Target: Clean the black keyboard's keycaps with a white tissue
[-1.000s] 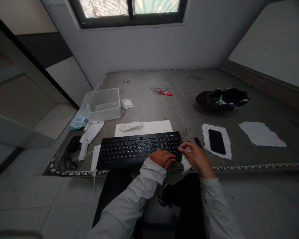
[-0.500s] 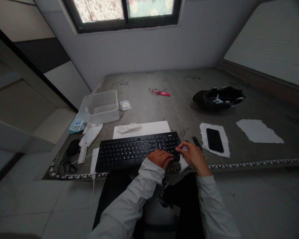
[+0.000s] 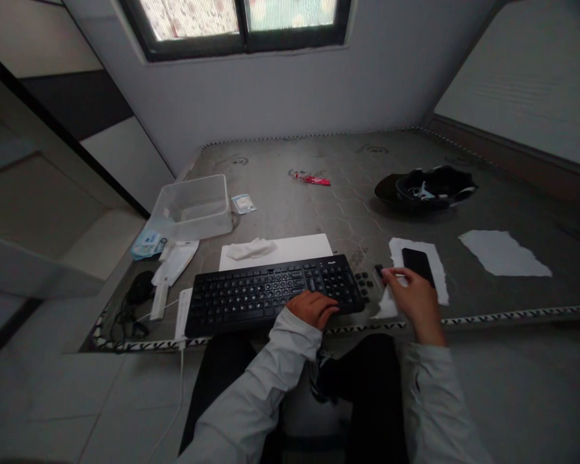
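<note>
A black keyboard lies along the near edge of the padded surface. My left hand rests on its lower right part, fingers curled over the keys and the near edge; the thumb is hidden. Several loose black keycaps lie just right of the keyboard. Beyond them, my right hand has its fingers closed, with a crumpled white tissue hanging from under them. Its fingertips meet a small dark narrow object; I cannot tell whether they grip it.
A black phone on white paper lies partly behind my right hand. Another paper sheet is farther right, and a dark cap lies behind. At left are a clear plastic bin, a white power strip and tangled black cable.
My right hand has moved right, off the keyboard's right end to the small dark object, taking the white tissue along. Loose keycaps now show. My left hand has stayed on the keyboard.
</note>
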`<state>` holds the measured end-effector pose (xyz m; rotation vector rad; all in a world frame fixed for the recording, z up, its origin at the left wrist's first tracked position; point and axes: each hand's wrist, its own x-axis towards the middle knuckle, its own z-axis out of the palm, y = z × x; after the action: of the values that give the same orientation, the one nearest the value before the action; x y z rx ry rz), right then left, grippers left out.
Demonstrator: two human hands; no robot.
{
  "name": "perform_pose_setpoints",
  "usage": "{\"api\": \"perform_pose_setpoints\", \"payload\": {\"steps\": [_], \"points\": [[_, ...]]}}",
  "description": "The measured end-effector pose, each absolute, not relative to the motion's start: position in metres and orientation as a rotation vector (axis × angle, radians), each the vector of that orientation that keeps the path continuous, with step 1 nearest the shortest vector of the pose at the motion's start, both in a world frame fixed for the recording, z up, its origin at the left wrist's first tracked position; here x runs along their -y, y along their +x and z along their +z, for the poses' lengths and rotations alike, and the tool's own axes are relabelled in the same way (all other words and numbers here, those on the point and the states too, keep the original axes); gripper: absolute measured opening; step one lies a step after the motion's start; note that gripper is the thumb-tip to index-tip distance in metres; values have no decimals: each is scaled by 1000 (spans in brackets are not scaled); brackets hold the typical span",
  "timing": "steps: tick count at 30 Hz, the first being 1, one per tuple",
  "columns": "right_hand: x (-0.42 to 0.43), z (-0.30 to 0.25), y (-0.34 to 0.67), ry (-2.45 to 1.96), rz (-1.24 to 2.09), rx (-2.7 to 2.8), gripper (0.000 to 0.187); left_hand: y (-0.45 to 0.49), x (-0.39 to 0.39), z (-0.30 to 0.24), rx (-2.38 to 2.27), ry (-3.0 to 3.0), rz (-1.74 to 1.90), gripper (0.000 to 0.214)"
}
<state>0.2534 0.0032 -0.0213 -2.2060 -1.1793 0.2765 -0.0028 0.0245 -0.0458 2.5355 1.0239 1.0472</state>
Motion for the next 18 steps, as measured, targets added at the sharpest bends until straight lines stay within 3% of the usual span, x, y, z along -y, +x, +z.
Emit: {"api": "perform_pose_setpoints", "payload": {"steps": [8,18], "points": [[-9,-94,272,-2403,152,1223,30,-3,-26,-49,-963,2473,1152,21],[-24,-116,269,-2466,233,1262,33,-3,-25,-46,-952,2449,1170,16]]}}
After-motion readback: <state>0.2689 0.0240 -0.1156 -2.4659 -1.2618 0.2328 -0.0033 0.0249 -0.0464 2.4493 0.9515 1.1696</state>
